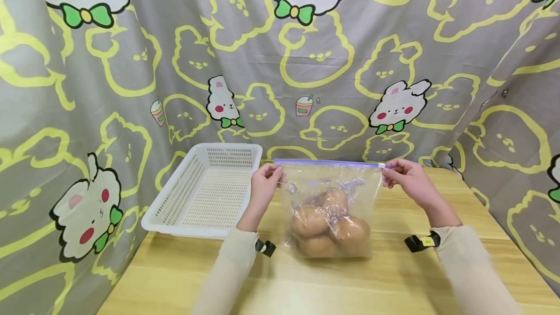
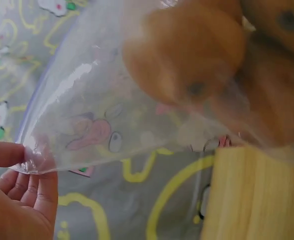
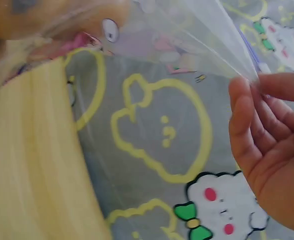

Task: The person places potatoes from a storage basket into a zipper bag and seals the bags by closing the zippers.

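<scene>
A clear zip bag [image 1: 332,208] with a purple zip strip [image 1: 328,162] stands on the wooden table [image 1: 306,286], stretched upright between my two hands. Several round brown buns [image 1: 330,230] lie at its bottom. My left hand [image 1: 268,175] pinches the bag's top left corner [image 2: 34,157]. My right hand [image 1: 400,171] pinches the top right corner by the white slider [image 1: 382,165]. The left wrist view looks through the bag film [image 2: 112,110] at the blurred buns [image 2: 187,55]. In the right wrist view my right hand [image 3: 267,145] holds the bag's corner [image 3: 249,75].
An empty white perforated basket [image 1: 205,186] sits on the table to the left of the bag. A grey curtain [image 1: 280,62] printed with bunnies hangs behind and wraps both sides. Black wrist straps [image 1: 422,242] show on both sleeves.
</scene>
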The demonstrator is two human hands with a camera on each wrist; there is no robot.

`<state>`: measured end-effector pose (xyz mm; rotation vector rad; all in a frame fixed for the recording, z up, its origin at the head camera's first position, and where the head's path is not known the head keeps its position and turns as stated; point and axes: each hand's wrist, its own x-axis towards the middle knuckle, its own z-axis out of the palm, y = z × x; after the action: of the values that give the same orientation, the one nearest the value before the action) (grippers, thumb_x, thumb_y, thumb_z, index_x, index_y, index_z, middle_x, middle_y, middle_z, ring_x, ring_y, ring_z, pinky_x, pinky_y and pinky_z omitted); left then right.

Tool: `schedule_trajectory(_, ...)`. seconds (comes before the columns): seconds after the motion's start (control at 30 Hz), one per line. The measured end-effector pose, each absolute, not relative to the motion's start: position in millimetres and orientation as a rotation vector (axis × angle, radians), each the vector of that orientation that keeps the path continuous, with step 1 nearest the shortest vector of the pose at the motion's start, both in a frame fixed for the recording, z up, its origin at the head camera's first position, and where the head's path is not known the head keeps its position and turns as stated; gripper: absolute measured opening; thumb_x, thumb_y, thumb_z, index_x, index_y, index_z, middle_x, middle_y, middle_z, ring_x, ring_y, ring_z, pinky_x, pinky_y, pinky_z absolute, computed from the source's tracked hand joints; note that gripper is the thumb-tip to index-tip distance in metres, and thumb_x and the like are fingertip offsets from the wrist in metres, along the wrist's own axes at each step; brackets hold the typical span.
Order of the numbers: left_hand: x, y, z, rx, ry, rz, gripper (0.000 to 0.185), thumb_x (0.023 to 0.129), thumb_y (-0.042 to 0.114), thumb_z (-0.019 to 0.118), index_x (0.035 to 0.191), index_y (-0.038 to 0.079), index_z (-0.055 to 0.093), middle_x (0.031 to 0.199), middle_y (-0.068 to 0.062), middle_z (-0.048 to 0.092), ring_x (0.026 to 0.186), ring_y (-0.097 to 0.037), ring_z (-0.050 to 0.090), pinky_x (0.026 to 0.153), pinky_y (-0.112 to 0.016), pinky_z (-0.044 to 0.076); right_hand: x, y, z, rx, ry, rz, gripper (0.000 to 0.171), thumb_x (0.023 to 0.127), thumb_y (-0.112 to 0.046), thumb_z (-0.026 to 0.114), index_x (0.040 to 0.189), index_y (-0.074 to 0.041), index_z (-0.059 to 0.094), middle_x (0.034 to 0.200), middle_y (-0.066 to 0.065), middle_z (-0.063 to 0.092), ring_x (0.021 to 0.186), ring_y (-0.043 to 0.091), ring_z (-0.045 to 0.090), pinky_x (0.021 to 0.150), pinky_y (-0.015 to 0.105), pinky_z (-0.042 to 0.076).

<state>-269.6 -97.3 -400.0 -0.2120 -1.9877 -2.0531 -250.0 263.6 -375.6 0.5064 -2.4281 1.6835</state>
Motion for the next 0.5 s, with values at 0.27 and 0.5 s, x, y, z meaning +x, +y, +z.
schedule_trajectory(0.27, -310, -88, -412, -0.118, -2.162, -2.061, 0.02, 0.094, 0.013, 0.059, 0.102, -0.004, 0.062, 0.084, -0.011, 0.064, 0.07, -0.012, 0.061, 0.066, -0.026, 0.054, -285, 262, -395, 0.333, -2.369, 1.761, 0.028, 0.096, -0.013, 0.055, 0.103, 0.013, 0.05, 0.074, -0.005, 0.063, 0.067, 0.006, 0.061, 0.063, 0.024, 0.053)
schedule_trajectory(0.5, -312, -87, -432, -0.155, -2.367, -2.194, 0.04, 0.096, 0.017, 0.054, 0.129, -0.002, 0.043, 0.111, -0.021, 0.058, 0.098, -0.03, 0.06, 0.082, -0.038, 0.052, -298, 258, -414, 0.338, -2.29, 1.902, 0.046, 0.094, -0.005, 0.055, 0.13, 0.016, 0.035, 0.086, -0.006, 0.06, 0.075, 0.003, 0.059, 0.068, 0.021, 0.052)
